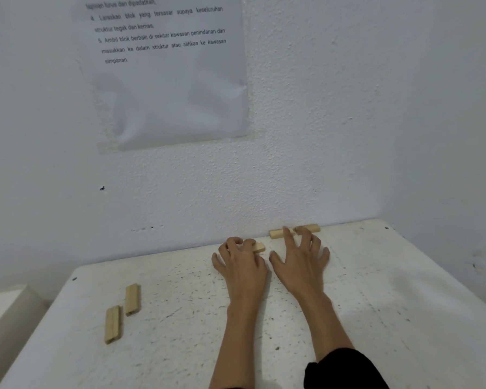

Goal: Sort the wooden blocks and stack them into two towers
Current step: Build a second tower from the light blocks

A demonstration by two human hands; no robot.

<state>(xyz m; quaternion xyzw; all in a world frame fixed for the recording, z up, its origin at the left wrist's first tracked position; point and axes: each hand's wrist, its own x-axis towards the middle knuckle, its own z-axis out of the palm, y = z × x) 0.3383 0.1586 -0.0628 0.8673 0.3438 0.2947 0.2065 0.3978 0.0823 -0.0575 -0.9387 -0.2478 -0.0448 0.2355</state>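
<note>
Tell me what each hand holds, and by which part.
Left hand curls over a block at its left end; the right end sticks out. Right hand spreads over two blocks by the wall, no closed grip.

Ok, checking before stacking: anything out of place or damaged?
Nothing looks damaged. A stray pair of blocks lies at the table's left, far from the block in the left hand and wall blocks by the right hand.
</note>
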